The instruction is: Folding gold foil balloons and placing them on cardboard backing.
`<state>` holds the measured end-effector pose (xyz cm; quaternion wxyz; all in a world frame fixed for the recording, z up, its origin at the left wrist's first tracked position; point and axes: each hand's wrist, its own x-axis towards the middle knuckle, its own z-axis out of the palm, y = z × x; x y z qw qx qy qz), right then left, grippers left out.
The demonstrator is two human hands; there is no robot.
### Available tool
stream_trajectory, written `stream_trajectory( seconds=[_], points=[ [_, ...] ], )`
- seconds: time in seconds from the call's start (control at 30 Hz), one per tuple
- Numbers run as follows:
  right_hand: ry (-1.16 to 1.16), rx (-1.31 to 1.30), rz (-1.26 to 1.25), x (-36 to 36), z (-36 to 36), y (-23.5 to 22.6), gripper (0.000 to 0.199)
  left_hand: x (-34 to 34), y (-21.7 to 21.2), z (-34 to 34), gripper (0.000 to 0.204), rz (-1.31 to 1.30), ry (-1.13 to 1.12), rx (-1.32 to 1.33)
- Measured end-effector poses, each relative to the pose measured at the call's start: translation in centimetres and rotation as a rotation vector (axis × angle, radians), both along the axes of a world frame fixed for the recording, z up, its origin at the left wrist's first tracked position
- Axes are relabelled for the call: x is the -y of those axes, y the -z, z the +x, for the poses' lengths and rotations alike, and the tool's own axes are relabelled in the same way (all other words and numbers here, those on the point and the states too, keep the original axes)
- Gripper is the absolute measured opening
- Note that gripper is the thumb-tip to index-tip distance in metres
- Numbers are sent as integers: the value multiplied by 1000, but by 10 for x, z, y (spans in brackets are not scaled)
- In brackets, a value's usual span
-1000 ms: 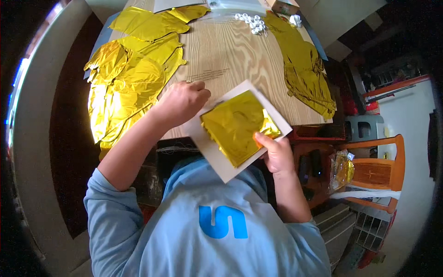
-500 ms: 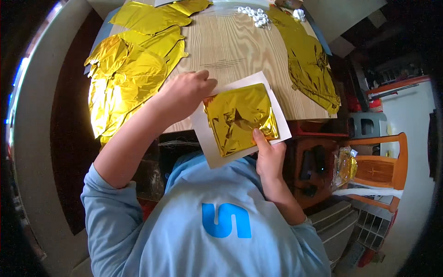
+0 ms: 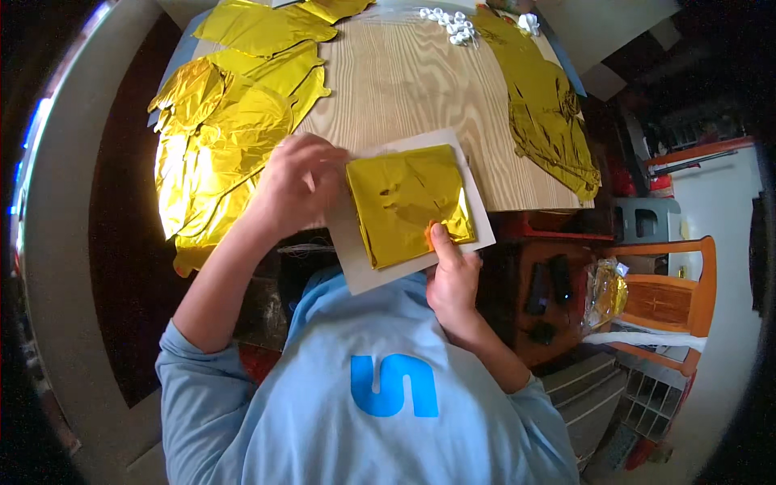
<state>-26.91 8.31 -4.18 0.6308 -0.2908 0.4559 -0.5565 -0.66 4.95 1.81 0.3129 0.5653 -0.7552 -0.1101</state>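
— Moved since before? Both hands brought the white card (image 3: pixel 412 214) with folded gold foil (image 3: pixel 408 202) nearer the chest, over the wooden table's (image 3: pixel 412 81) edge.
— Grip? Left hand (image 3: pixel 295 182) pinches the card's left edge; right hand (image 3: pixel 453 275) thumb clamps foil's lower corner.

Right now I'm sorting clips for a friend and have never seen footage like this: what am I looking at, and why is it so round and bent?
There is no machine here. A person wears a wide fisheye camera on the head, looking down at their own arms and light blue shirt; that lens bends straight edges near the rim.

In front of them is a wooden table. On its left lies a heap of flat gold foil pieces, on its right another gold foil strip, and at the far edge some small white bits.

Both bare hands hold a white card with a folded gold foil square on it. The left hand grips the card's left side; the right hand holds the near edge, thumb pressing the foil.
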Motion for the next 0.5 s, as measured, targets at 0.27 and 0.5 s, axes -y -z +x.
stream_trajectory(
  seconds=[0.27,0.5],
  points=[
    [29,72,23,3,12,-1,36,36,22,13,59,253,-405,-1225],
    [14,55,69,8,-10,-1,37,93,11,18,37,-208,-121,78]
  ],
)
